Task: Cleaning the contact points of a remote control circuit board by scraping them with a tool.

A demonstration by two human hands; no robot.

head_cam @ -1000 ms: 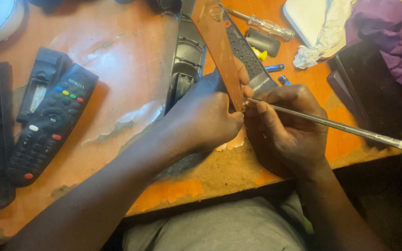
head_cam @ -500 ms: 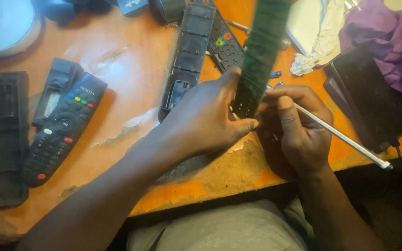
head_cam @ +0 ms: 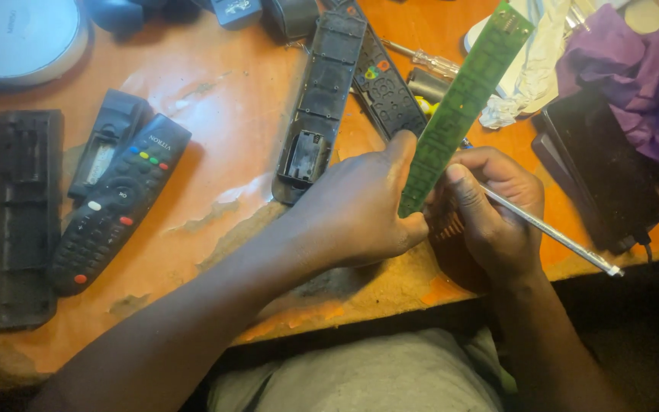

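The left hand point(head_cam: 360, 210) is gripping the lower end of a long green circuit board point(head_cam: 463, 99), which is pointing toward 1 o'clock above the orange table point(head_cam: 215, 91). The right hand point(head_cam: 490, 217) is closing around a thin metal rod point(head_cam: 551, 233), pointing toward 4 o'clock.

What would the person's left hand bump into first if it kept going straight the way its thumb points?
Probably the long green circuit board that the left hand already grips at its lower end. Past it, further up the orange table, lies a black rubber keypad strip, though depth is hard to judge.
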